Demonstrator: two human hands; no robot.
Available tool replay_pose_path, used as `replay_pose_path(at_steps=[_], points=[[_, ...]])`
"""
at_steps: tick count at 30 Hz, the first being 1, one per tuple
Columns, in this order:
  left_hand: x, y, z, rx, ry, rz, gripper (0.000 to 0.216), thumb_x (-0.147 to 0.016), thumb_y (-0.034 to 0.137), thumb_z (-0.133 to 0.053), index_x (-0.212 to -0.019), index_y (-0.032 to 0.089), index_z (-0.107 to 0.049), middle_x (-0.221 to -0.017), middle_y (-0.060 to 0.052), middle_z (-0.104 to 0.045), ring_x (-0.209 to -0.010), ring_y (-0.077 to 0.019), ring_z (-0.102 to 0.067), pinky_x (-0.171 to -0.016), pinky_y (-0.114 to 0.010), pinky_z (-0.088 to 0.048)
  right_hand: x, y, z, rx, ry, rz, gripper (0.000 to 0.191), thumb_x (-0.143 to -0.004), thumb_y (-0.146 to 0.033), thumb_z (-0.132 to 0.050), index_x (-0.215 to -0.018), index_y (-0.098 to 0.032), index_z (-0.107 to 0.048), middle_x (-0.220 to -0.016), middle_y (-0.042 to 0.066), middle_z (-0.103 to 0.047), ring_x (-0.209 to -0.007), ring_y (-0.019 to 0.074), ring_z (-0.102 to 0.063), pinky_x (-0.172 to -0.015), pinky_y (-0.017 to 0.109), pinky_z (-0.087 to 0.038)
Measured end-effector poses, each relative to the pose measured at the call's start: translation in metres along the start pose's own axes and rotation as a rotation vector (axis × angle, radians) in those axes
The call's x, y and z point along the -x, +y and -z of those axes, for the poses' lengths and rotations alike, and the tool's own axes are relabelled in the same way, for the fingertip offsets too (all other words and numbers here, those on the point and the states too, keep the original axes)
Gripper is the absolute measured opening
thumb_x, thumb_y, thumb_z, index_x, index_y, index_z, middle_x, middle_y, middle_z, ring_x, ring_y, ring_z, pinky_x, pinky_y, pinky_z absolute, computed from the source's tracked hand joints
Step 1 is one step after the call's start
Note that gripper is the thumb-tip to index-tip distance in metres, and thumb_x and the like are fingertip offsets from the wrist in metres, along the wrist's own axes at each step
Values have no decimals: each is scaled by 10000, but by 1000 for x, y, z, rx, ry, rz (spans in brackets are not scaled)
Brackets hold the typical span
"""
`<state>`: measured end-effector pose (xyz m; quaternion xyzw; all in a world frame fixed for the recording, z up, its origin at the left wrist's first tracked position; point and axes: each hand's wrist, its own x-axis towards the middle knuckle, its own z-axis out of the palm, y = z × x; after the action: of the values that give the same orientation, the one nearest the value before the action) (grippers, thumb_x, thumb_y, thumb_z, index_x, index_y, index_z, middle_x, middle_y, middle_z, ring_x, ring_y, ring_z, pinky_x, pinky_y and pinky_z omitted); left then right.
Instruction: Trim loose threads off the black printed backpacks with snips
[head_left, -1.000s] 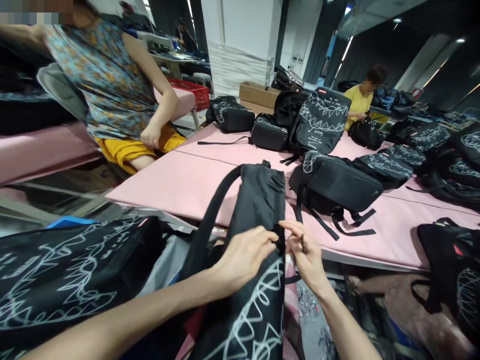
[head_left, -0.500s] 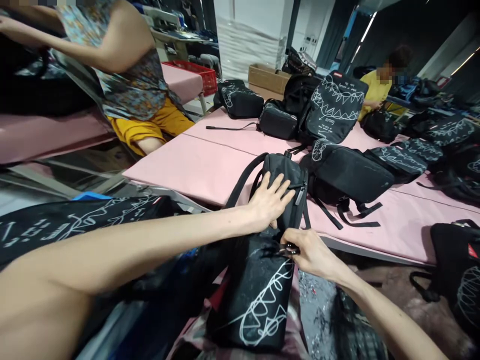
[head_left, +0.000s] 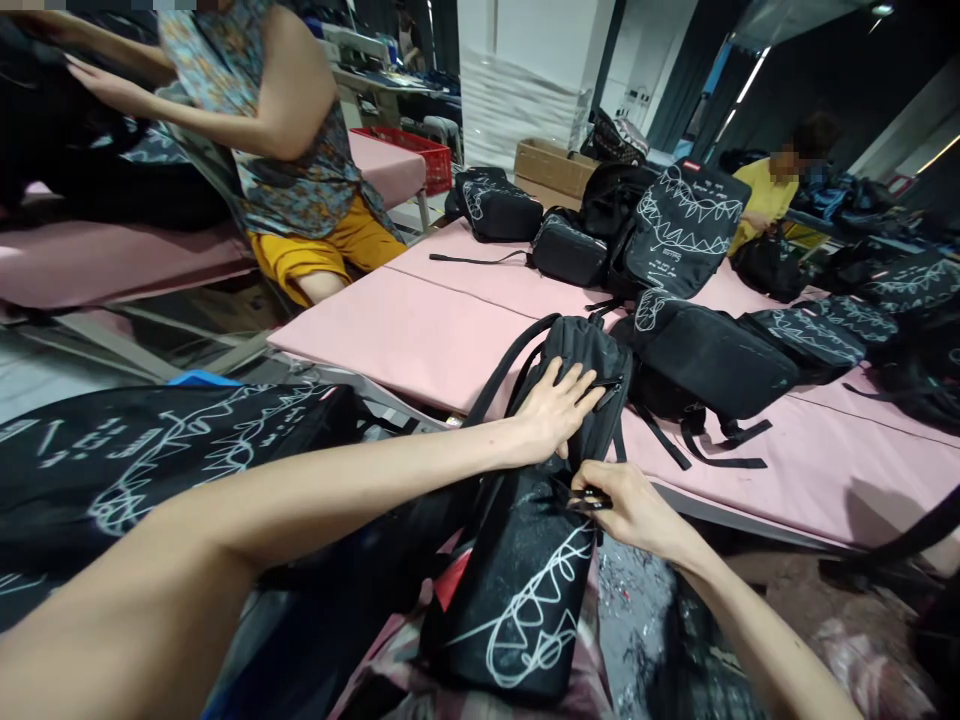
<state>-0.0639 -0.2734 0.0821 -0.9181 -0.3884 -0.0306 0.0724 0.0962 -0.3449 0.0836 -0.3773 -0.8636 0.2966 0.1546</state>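
Note:
A black backpack (head_left: 525, 580) with white scribble print leans against the edge of the pink table (head_left: 420, 330), its top resting on the tabletop. My left hand (head_left: 556, 408) lies flat on the upper part of the bag, fingers stretched toward the zipper. My right hand (head_left: 626, 505) is pinched on a small dark thing at the bag's side, likely a zipper pull or a small tool; I cannot make out which.
Several more black printed bags (head_left: 679, 235) lie across the pink table. Another printed bag (head_left: 150, 460) sits at my lower left. A person in a patterned top (head_left: 300, 150) sits at the left; another in yellow (head_left: 772, 195) works at the far end. A red crate (head_left: 420, 155) stands behind.
One second ago both hands pinched the bag's edge close to me. The bag's top has since been laid on the table, my left hand flattened on it, my right hand staying at its side.

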Motion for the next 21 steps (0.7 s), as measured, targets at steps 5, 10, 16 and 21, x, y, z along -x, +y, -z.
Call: replay_pose_path(at_steps=[5,10,16,21], points=[[5,0,7,52,-50,-52,1030,-566,502,-741,-1371,73,-263,-1454,-256,-191,-1345,-387,-139,-1041,-604,-24,5,-10,0,348,3,-14,134,-771,-211,-581,-646,-170,-557,-651,2,-551,-521,106,-465,-495,230,-248],[3,8,2,-22,-78,28,1140,-460,437,-815,-1376,58,-252,-1462,-252,-162,-1352,-378,-117,-1059,-595,-19,3,-10,-18,-130,115,124,312,-833,-275,-521,-545,-169,-466,-592,-25,-443,-520,87,-411,-498,217,-294],[32,-2,6,254,157,-96,574,-697,362,-691,-1203,171,-498,-1333,-132,-466,-1309,-290,-291,-1072,-561,-107,15,2,-18,-206,129,146,269,-825,-369,-578,-644,-170,-566,-661,0,-523,-576,108,-481,-533,232,-346],[88,6,10,502,135,-211,334,-683,462,-677,-868,193,-605,-922,-40,-650,-1280,-287,-349,-1060,-573,-168,31,1,-10,-39,99,124,184,-844,-334,-559,-765,-174,-602,-712,8,-538,-620,110,-499,-543,217,-355]])
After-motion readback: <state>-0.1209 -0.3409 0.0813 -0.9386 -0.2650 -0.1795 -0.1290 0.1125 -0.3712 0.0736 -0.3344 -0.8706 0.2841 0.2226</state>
